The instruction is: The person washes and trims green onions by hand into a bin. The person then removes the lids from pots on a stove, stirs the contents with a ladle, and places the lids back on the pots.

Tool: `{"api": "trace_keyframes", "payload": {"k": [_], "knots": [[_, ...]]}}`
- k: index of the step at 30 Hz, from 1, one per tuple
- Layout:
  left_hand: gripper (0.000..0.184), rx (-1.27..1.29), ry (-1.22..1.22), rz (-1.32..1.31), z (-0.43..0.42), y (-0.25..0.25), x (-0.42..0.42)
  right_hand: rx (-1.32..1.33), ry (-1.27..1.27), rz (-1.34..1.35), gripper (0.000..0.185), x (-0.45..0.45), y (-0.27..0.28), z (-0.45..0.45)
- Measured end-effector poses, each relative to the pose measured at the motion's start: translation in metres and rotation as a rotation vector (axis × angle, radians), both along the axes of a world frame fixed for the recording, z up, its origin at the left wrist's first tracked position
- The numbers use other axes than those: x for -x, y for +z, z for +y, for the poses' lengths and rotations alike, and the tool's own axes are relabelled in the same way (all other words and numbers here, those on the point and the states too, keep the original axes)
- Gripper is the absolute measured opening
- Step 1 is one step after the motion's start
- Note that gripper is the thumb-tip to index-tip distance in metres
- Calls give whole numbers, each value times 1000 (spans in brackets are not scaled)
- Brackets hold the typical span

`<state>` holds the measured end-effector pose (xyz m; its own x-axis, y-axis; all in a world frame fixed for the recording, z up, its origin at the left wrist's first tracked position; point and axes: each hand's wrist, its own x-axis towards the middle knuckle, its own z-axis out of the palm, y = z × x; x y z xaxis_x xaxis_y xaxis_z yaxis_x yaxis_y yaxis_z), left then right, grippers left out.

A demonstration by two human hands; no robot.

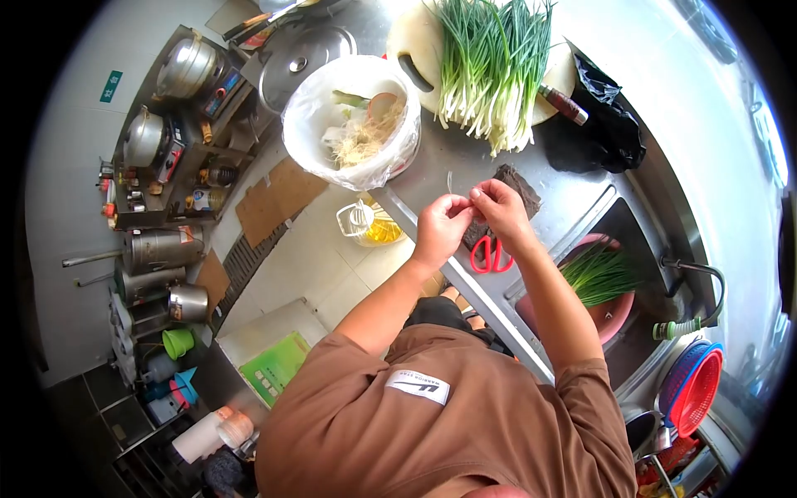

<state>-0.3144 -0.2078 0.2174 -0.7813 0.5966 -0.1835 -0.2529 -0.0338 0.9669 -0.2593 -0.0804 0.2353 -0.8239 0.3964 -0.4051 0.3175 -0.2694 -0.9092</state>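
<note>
My left hand (442,227) and my right hand (503,214) meet over the front edge of the steel counter (432,166), fingertips pinched close together. Whatever lies between the fingers is too small or hidden to make out. Just below my right hand are the red handles of a pair of scissors (491,255). A dark brown cloth (521,189) lies crumpled behind that hand, partly covered by it. Beyond the hands, a large bunch of green onions (490,75), white ends toward me, rests on a round cutting board (415,46).
A lined white bucket (299,137) holding root trimmings stands left. Below it is a jug of yellow oil (374,227). A wooden-handled knife (566,105) and black plastic bag (610,133) lie right of the onions. More greens (599,274) sit in a pink basin (618,314) in the sink.
</note>
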Motion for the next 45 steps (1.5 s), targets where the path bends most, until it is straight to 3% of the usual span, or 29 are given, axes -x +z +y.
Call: {"api": "trace_keyframes", "payload": {"k": [2,5,6,8,11,15,18,20,22,24,25,29,32,36,38,40,43,44,45], "knots": [[14,74,34,-114,-7,-10,3,11,-58,1,16,-8,-5,-3],[25,520,109,601,-9,-38,24,75,-192,-16,14,-24,-15,-4],[25,521,107,598,-2,-40,31,80,-219,-19,14,-28,-18,-4],[23,784,99,858,14,-42,43,85,-239,-19,14,-36,-22,-4],[21,888,-80,883,28,-74,59,109,-235,31,15,-48,-22,-6],[9,896,-64,821,30,-80,57,61,-245,46,14,-63,-15,-6],[13,709,57,743,17,-77,40,30,-247,23,14,-66,-13,-6],[10,251,-78,109,5,-44,23,11,-224,10,14,-63,-14,-9],[10,-39,-110,-262,-2,-3,3,-550,-203,142,12,-52,-17,-18],[9,-130,-189,-429,-18,26,0,-723,-172,209,9,-37,12,-33],[9,-172,-114,-491,-22,38,-1,-880,-120,281,9,-31,18,-37],[7,-231,50,-536,-41,74,12,-1234,-11,451,12,-9,51,-58],[7,-269,91,-526,-55,94,20,-1422,80,415,38,-1,79,-71],[6,-347,95,-463,-62,115,36,-1288,183,490,46,9,104,-74],[6,-421,136,-203,-63,127,60,-897,152,494,45,3,112,-74],[7,-434,310,79,-62,159,85,-902,135,506,45,-9,102,-66],[11,-365,503,699,-55,167,129,-927,123,498,37,-41,74,-50],[11,-363,499,700,-51,154,148,-924,120,497,37,-54,62,-47],[11,218,293,1042,-52,128,171,-908,83,472,33,-70,50,-44]]}}
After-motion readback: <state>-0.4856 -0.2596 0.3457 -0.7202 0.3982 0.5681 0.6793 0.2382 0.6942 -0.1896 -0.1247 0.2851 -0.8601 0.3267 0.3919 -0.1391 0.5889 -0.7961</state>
